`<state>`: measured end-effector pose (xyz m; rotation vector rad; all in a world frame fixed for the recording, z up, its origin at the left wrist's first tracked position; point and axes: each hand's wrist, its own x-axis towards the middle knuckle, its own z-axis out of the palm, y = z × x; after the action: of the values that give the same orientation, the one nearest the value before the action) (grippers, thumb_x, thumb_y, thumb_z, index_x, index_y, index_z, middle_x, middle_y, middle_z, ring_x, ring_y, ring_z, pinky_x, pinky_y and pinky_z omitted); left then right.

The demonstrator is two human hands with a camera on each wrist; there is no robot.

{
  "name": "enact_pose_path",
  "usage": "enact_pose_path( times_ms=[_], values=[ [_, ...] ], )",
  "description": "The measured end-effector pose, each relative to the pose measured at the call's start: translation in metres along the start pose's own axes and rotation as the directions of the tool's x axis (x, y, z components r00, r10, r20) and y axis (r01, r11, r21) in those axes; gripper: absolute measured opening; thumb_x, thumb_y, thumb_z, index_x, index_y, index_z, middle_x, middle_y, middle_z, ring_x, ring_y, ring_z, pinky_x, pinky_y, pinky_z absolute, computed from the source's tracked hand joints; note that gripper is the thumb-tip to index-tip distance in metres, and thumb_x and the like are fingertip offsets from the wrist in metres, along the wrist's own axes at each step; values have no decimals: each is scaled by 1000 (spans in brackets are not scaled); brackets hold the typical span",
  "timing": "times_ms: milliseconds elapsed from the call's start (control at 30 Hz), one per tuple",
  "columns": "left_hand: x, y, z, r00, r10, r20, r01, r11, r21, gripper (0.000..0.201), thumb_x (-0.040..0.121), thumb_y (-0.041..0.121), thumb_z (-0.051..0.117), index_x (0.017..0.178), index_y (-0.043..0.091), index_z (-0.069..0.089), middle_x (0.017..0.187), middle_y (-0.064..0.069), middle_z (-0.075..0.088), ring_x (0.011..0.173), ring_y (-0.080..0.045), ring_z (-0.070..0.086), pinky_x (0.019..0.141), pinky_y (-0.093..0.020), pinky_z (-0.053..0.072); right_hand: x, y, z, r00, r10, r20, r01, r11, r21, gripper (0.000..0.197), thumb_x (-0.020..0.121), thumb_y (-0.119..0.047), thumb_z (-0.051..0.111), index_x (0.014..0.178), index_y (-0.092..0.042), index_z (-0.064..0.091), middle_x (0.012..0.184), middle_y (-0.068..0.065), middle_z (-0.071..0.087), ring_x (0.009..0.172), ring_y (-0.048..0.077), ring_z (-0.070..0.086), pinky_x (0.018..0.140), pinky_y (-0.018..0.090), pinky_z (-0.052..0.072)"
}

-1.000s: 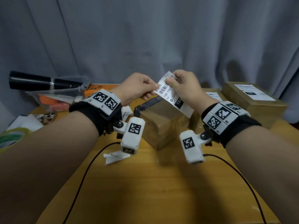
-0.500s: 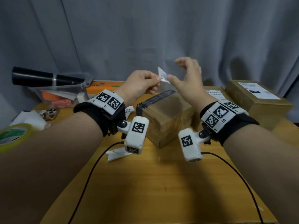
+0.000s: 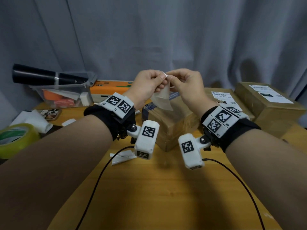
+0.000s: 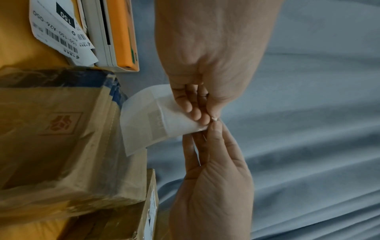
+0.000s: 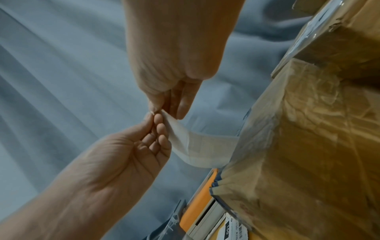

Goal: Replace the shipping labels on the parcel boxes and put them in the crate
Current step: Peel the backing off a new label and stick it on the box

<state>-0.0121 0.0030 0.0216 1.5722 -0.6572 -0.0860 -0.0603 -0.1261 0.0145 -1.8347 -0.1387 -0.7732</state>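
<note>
A white shipping label [image 3: 162, 100] hangs with its blank back toward me above the middle parcel box [image 3: 174, 125]. My left hand [image 3: 149, 83] and right hand [image 3: 184, 83] meet at its top corner, and each pinches it between thumb and fingertips. In the left wrist view the label [image 4: 148, 120] droops toward the taped brown box [image 4: 57, 138]. The right wrist view shows the label [image 5: 201, 146] curving down beside the box [image 5: 298, 146], with the fingertips [image 5: 158, 120] of the left hand on its corner. This box's top bears no label.
Two more brown boxes stand at the right, one [image 3: 222, 100] and the other [image 3: 269, 105], each with a white label. An orange-and-white printer [image 3: 109, 88], a clear bin [image 3: 63, 95], a tape roll [image 3: 15, 138], a phone [image 3: 49, 113] and paper scraps [image 3: 123, 156] lie to the left.
The label was held printed face up between both hands. The right hand let go, then came back; now both hands pinch one corner and the label hangs blank side out.
</note>
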Motion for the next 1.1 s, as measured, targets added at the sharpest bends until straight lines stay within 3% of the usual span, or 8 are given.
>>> enact_pose_path(
  times_ms=[100,233,467,633,767,900,967,1100],
  values=[
    [0,-1,-1,1000,2,5,-2,1000,3,20,97,8,48,83,11,62,73,0,59,63,-5,52,60,-13,45,1,2,1,1000,14,-4,-14,1000,-11,12,89,-7,62,95,-3,72,84,9,70,78,20,70,71,31,60],
    [0,-1,1,1000,-4,-2,4,1000,-5,20,96,7,49,81,11,62,72,-1,59,63,-6,52,59,-13,46,1,3,2,1000,27,-8,-27,999,-25,12,90,-8,60,93,-7,72,84,9,70,82,24,70,74,36,60],
    [-1,0,2,999,25,-47,-22,998,66,13,93,6,53,84,10,63,72,-7,58,63,-10,52,61,-18,46,-2,1,1,999,37,7,-36,999,-22,7,87,-16,67,89,-12,71,79,0,70,77,13,68,66,23,58],
    [-2,1,1,992,122,-43,-110,968,228,12,90,12,58,93,2,64,83,-8,62,77,-14,56,76,-29,48,-1,1,-3,999,36,-4,-36,996,-76,8,88,-14,65,83,-16,71,72,-6,67,68,6,64,64,22,56],
    [-2,3,4,985,167,-29,-150,939,311,6,88,8,56,84,6,59,74,2,55,74,-11,50,73,-24,43,0,-1,-2,999,39,-20,-41,992,-122,12,87,-10,63,77,-13,69,69,-5,65,68,9,63,69,31,58],
    [-1,1,6,988,147,-42,-128,944,305,9,87,8,53,78,9,53,73,3,50,74,-13,46,70,-26,40,3,-2,0,997,63,-53,-70,987,-147,12,87,-11,59,80,-6,68,76,7,68,73,22,65,75,43,57],
    [-1,1,6,990,132,-45,-113,949,293,10,87,8,51,76,8,52,72,4,48,73,-14,45,70,-28,40,2,-1,1,995,79,-61,-87,984,-152,13,88,-11,56,83,-4,66,78,9,67,75,22,63,77,43,55],
    [-2,1,4,994,103,-44,-85,952,295,22,86,8,49,66,16,44,68,3,45,73,-17,45,71,-34,42,1,0,2,989,128,-80,-137,982,-131,14,88,-9,51,81,-8,63,73,0,62,75,17,58,77,39,52]
  ],
)
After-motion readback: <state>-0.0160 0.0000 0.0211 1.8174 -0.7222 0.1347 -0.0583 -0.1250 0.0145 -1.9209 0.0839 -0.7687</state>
